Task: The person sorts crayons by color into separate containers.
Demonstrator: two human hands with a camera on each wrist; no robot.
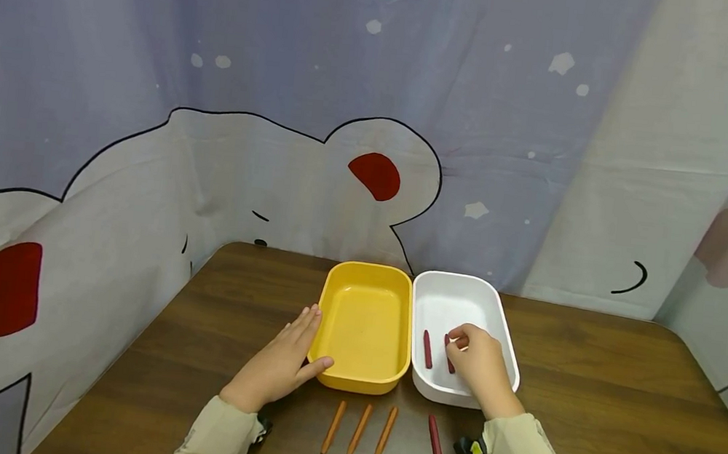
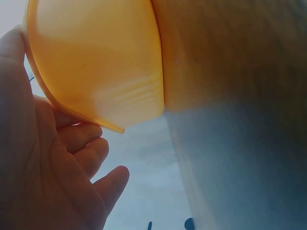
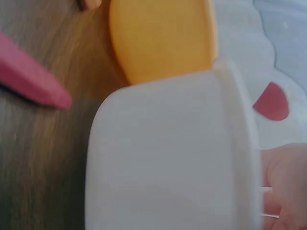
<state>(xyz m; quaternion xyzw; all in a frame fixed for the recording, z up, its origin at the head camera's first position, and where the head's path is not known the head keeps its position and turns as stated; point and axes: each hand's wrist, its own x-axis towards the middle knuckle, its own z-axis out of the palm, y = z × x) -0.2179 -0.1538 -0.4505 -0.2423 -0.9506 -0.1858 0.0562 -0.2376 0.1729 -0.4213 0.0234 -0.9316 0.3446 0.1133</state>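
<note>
My left hand lies with straight fingers along the left rim of a yellow bin; the left wrist view shows its fingers at the rim. Inside the white bin beside it, my right hand pinches a dark red crayon low over the floor, its upper part partly behind the fingertips. Another dark red crayon lies in the white bin to the left of it. In the right wrist view the bin wall hides most of that hand.
Three orange-brown crayons lie in a row on the wooden table, in front of the yellow bin. One more dark red crayon lies before the white bin. A printed curtain hangs behind the table.
</note>
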